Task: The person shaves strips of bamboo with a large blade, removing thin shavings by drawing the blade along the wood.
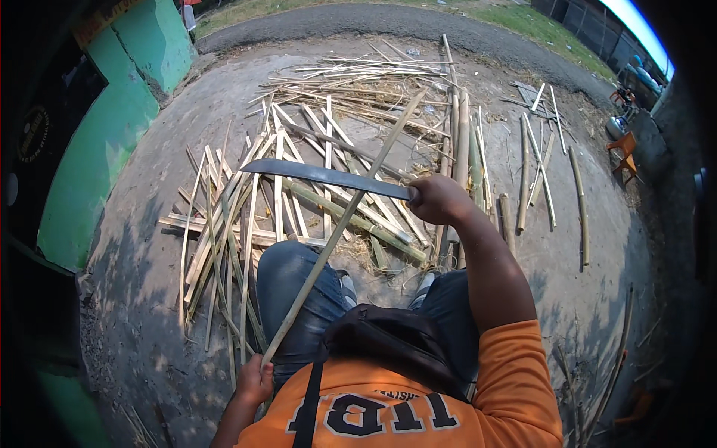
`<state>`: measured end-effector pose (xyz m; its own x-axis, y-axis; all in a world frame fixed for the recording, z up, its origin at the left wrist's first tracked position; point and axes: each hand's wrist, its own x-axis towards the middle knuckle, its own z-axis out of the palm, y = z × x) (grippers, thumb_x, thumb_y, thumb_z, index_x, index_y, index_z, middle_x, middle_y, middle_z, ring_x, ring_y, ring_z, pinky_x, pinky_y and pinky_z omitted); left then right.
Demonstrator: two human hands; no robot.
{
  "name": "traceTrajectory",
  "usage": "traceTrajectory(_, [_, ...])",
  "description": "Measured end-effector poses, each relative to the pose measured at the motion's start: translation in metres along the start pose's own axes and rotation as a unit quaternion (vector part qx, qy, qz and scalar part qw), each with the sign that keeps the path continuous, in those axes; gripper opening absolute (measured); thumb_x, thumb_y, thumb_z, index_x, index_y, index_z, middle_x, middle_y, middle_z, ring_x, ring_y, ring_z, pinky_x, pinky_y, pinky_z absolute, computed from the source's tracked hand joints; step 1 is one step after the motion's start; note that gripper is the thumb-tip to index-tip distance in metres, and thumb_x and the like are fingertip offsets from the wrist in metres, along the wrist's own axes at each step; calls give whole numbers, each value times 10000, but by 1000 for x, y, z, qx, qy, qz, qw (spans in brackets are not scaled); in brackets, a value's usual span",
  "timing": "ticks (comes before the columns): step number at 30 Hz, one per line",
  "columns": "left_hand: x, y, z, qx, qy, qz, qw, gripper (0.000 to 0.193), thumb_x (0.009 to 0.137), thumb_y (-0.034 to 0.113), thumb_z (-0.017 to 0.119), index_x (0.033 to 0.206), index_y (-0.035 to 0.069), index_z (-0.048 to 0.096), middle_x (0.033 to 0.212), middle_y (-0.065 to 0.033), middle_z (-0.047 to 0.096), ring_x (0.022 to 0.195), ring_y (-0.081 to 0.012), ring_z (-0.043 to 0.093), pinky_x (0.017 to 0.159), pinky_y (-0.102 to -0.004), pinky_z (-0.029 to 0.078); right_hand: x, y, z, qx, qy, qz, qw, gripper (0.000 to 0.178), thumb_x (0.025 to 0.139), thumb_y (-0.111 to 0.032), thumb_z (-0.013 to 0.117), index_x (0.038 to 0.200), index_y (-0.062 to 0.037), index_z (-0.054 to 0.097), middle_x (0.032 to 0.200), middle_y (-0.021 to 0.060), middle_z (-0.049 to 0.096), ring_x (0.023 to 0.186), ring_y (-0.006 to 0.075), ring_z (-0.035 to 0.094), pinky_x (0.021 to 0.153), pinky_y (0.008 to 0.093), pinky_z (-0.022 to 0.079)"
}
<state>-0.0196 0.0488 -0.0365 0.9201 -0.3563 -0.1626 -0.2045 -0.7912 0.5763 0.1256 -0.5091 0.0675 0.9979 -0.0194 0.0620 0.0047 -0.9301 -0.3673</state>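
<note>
My right hand (435,200) is closed round the handle of a machete (317,175), whose long dark blade points left. A long bamboo strip (317,267) runs slantwise from beside my left hip up over the ground ahead, and the blade crosses it about midway. Whether the edge bites into the strip I cannot tell. Down at the strip's near end, my left hand (255,381) grips it with the fingers wrapped round. Just beyond my knees lies a thick green bamboo piece (351,218) among a pile of split bamboo strips (280,190).
More thin strips (366,71) lie spread farther off, near a paved road (321,26). Bamboo poles (463,142) stretch away ahead, and others (579,205) lie to the right. A green wall (104,164) stands at left, an orange chair (624,155) at far right.
</note>
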Motion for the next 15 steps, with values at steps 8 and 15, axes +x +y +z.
traceTrajectory(8, [-1, 4, 5, 8, 14, -5, 1000, 453, 1060, 474, 516, 971, 33, 560, 782, -278, 642, 791, -562, 624, 656, -593, 478, 25, 49, 35, 124, -18, 88, 988, 190, 868, -233, 680, 905, -49, 707, 781, 208, 686, 693, 400, 566, 664, 449, 525])
traceTrajectory(15, [-7, -2, 8, 19, 10, -15, 1000, 471, 1056, 499, 508, 1012, 33, 562, 800, -287, 648, 817, -564, 633, 662, -594, 488, 2, 23, 5, 98, 65, 63, 991, 324, 848, -255, 798, 985, 12, 674, 745, 164, 656, 676, 232, 595, 672, 381, 516])
